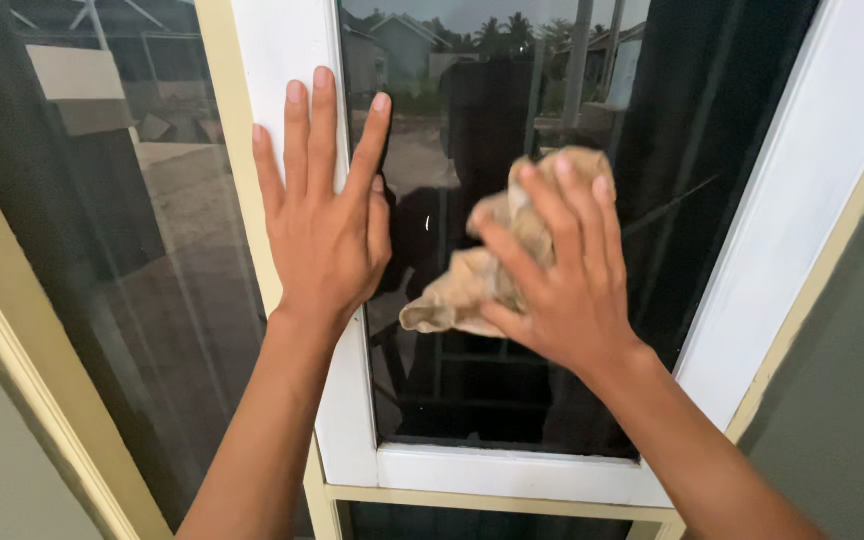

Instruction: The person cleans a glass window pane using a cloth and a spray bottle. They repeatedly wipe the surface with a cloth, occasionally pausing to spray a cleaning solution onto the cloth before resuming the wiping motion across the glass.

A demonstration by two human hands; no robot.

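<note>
The left hand (324,225) lies flat with fingers spread on the white window frame (292,40). The right hand (552,270) presses a crumpled beige cloth (462,290) against the dark glass pane (472,400), fingers slightly apart.

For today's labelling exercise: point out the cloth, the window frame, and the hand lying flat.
cloth (457,290), head view, on its crumpled lower fold.
window frame (512,472), head view, on the white bottom rail.
left hand (324,235), head view, on the back of the hand.
</note>
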